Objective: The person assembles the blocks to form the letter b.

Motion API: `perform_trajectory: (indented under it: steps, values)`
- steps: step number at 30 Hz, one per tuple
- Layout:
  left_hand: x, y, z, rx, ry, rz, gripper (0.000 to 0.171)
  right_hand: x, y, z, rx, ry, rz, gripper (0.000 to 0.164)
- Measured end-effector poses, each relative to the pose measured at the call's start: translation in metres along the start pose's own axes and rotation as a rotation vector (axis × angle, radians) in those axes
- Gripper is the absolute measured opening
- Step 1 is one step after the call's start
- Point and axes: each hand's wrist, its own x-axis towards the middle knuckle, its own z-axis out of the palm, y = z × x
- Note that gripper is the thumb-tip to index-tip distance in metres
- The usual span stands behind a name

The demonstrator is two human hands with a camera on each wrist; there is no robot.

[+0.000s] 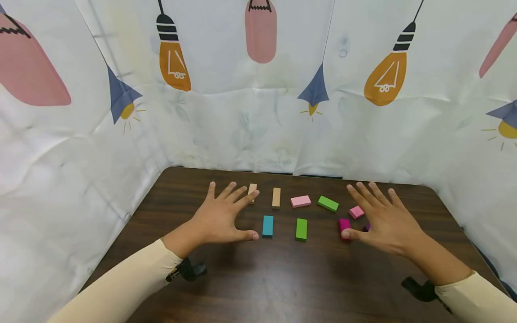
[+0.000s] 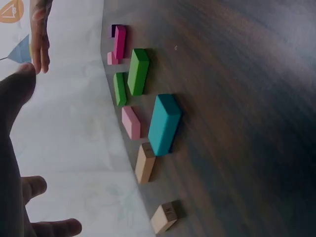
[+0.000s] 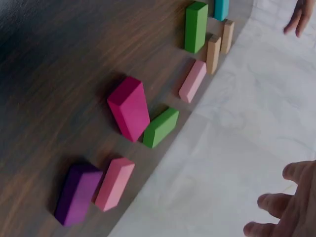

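Observation:
My left hand point(image 1: 220, 217) is spread above the table's left part, holding nothing, its fingers overlapping one wooden block point(image 1: 252, 188) in the head view. Close to its thumb lies a blue block point(image 1: 268, 226). My right hand point(image 1: 387, 222), also spread and holding nothing, hovers over the right side. Its thumb overlaps a magenta block point(image 1: 344, 223), and it mostly hides a purple block point(image 3: 78, 195). A pink block point(image 1: 357, 212) lies near its fingers. Between the hands are a green block point(image 1: 301, 229), a second green block point(image 1: 328, 203), a light pink block point(image 1: 300, 201) and another wooden block point(image 1: 276, 198).
The dark wooden table point(image 1: 274, 287) has its far edge against a white curtain point(image 1: 242, 125) printed with lamps and bulbs. The curtain also runs along the left and right sides. A black wrist camera mount point(image 1: 191, 270) sits below the left hand.

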Motion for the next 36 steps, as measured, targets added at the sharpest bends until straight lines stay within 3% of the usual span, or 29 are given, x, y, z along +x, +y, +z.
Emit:
perform_trajectory:
  steps: [14,27,36]
  values:
    - [0.002,0.0,0.032,-0.122,0.059,0.051,0.094,0.006,-0.005,0.021,0.032,0.061,-0.043,0.112]
    - [0.008,0.002,0.053,-0.204,0.034,0.061,0.083,0.008,-0.012,0.036,0.048,0.114,-0.068,0.103]
    - [0.013,0.0,0.061,-0.246,0.01,0.054,0.077,0.012,-0.015,0.045,0.068,0.104,-0.079,0.102]
